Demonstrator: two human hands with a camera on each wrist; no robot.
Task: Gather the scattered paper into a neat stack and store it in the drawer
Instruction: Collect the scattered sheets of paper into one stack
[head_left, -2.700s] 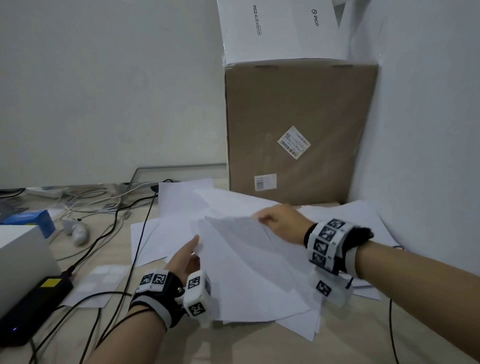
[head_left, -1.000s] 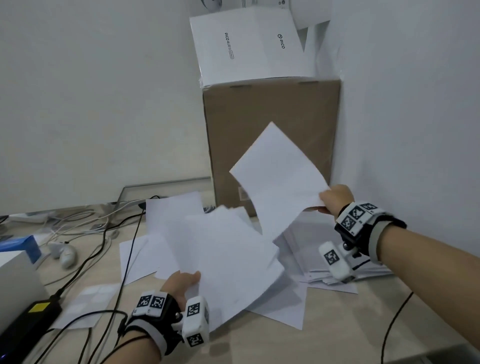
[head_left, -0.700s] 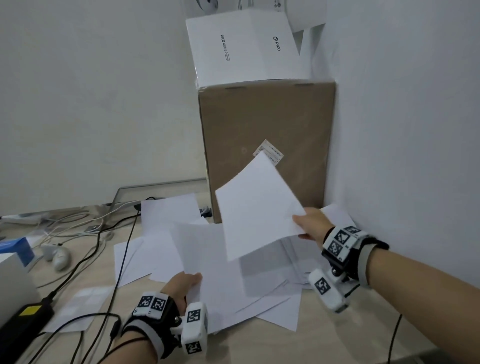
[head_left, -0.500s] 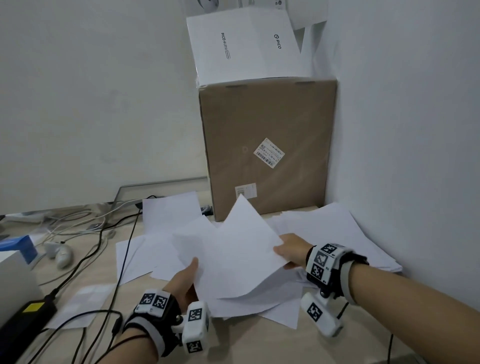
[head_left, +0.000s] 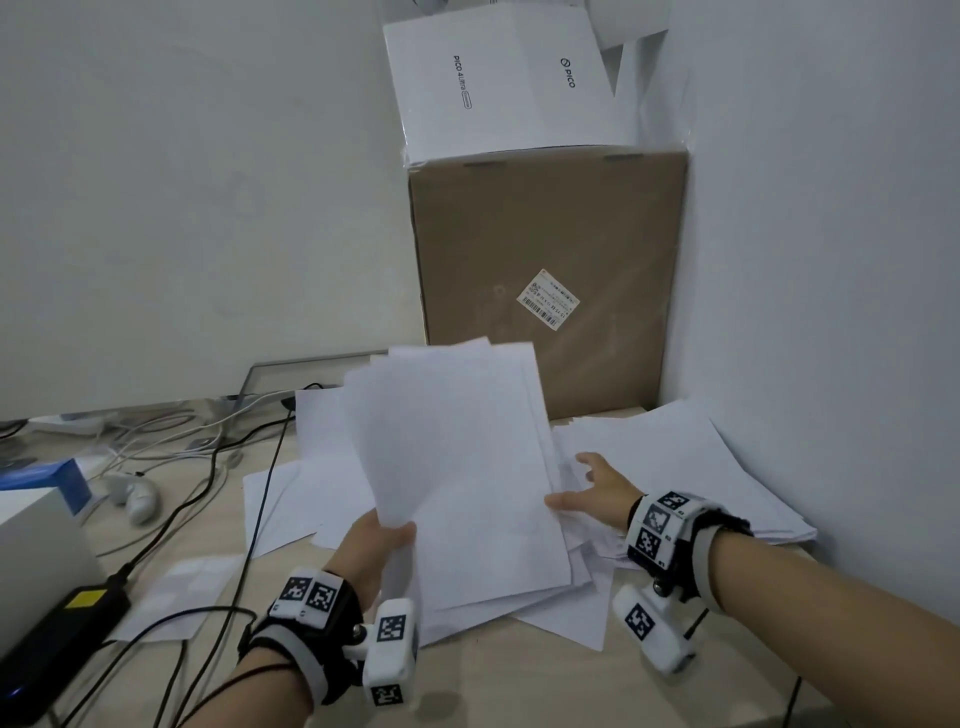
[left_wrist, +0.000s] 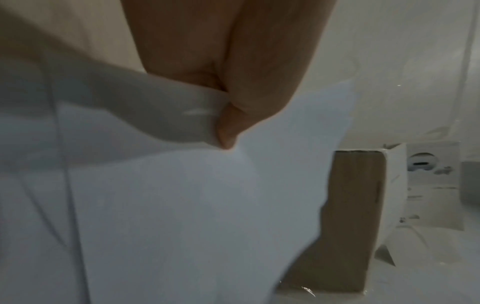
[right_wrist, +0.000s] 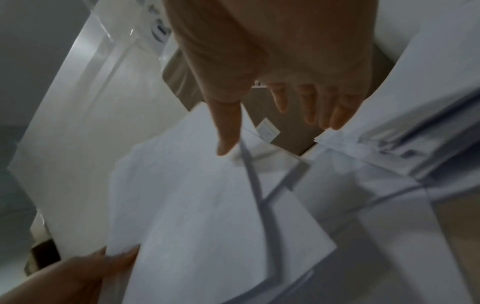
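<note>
- Now the right hand has let go, fingers spread, beside the sheaf.
- Left hand pinches that sheaf's near corner, tilted up above the desk.
- More paper lies loose at the desk's far right corner, so gathering continues; no drawer shows.

1. Light is dim, soft and cool-grey in all three views; no lamp shows.
2. The head view is fairly sharp, with wide-angle bending at the edges.
3. Both wrist views are blurred and out of focus, smeared toward the corners.
4. Soft shadows lie under the sheets of paper.
</note>
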